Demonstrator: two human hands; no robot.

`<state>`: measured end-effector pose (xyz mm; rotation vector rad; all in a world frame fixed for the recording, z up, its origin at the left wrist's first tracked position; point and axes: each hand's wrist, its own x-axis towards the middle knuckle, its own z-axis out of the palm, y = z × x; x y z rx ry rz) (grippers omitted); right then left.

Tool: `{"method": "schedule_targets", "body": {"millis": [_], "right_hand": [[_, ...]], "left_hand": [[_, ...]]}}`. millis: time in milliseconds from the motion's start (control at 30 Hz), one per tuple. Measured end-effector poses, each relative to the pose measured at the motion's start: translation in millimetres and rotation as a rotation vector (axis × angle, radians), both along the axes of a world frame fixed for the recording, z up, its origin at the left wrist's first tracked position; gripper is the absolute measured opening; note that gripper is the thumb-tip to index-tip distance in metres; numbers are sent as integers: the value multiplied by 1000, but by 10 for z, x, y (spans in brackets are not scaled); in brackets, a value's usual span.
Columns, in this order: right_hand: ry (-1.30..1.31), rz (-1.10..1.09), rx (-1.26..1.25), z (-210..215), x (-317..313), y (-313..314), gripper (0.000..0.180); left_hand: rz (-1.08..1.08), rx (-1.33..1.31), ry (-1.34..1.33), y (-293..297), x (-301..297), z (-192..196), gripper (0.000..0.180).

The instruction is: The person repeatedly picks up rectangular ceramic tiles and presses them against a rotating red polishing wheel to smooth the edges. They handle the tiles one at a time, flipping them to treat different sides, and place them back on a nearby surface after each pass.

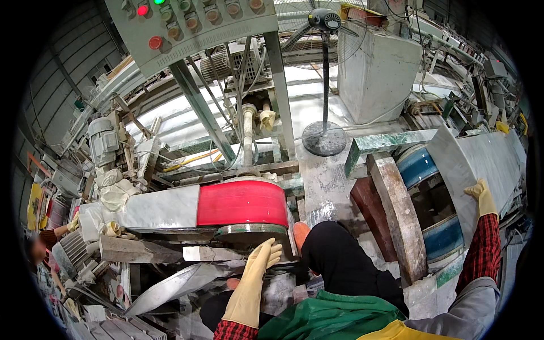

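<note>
My left hand (pixel 262 258), in a long yellow rubber glove, reaches up to the underside of a red guard (pixel 242 203) over a round machine head, fingers apart against the metal disc (pixel 251 229) below it. My right hand (pixel 482 195), in the same kind of glove, rests flat on the lower edge of a grey stone slab (pixel 487 161) lying at the right. Neither hand grips anything. My raised knee in black trousers (pixel 340 260) sits between them.
A grey control panel (pixel 192 25) with red and green buttons hangs above. A standing fan (pixel 324 85) is behind the machine. A blue-banded roller (pixel 422 170) and a worn stone block (pixel 399 212) stand left of the slab. Another person's gloved hand (pixel 72 224) shows at far left.
</note>
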<state>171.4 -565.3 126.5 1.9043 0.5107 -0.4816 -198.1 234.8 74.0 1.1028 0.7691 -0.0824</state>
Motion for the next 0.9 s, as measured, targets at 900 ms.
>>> {"method": "schedule_targets", "body": {"millis": [900], "right_hand": [[-63,-676,1637,1525,-1670,4462,35]], "left_hand": [[1,-127,-452,-36,424,733,50]]}}
